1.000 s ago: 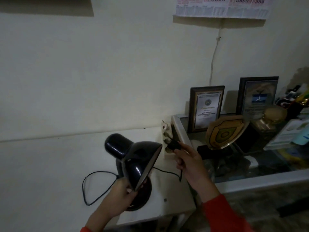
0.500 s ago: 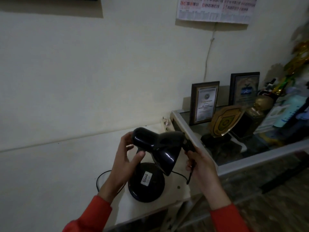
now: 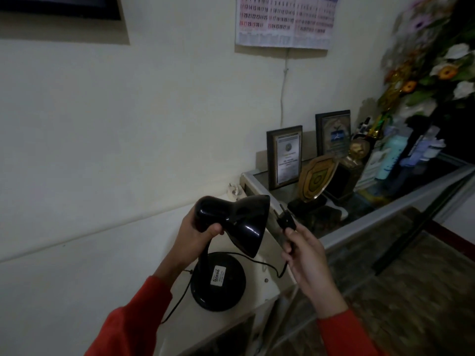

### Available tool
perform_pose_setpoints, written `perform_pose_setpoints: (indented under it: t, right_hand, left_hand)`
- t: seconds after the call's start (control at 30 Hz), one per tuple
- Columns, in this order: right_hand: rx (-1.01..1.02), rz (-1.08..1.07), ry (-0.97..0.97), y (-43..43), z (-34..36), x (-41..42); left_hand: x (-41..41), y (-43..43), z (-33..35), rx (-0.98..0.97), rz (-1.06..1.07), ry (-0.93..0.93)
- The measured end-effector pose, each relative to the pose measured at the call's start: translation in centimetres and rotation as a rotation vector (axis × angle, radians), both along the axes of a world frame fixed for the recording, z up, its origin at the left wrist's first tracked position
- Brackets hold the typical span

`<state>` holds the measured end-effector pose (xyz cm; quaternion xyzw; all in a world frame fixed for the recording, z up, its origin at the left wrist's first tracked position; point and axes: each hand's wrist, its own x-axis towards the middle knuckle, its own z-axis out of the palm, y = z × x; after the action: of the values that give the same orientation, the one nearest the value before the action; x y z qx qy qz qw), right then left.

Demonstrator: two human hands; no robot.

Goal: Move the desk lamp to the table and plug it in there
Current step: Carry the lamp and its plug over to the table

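Our left hand [image 3: 195, 233] grips the lamp [image 3: 231, 227] head, fingers wrapped around it. At 3 o'clock of the lamp, our right hand [image 3: 303, 255] pinches the plug [image 3: 363, 222], pins up. The lamp base faces us above the desk [image 3: 77, 278].

Gripped black desk lamp [image 3: 232, 222] by its head with left hand [image 3: 195, 233]; held unplugged plug [image 3: 362, 222] in right hand [image 3: 304, 255], near white desk's [image 3: 77, 278] right edge.

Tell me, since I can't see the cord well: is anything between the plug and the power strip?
Nothing solid blocks it, but the lamp held by the left hand hangs between the plug in the right hand and the power strip.
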<state>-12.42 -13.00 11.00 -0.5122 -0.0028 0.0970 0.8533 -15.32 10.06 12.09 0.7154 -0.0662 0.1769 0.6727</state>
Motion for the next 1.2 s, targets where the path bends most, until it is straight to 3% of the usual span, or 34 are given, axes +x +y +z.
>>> perform_pose_setpoints:
  t: [0.33, 0.67, 1.2]
  right_hand:
    - [0.023, -0.145, -0.064, -2.5, 2.6, -0.7]
    - [-0.055, -0.363, -0.152, -9.4, 4.7, -5.0]
    - [-0.114, -0.735, -0.141, -30.1, 5.5, -17.6]
  left_hand:
    - [0.6, -2.5, 1.4, 0.022, 0.109, -0.061]
    - [0.3, -8.2, 4.4, 0.054, 0.020, -0.146]
    - [-3.4, -30.6, 5.3, 0.072, -0.269, -0.184]
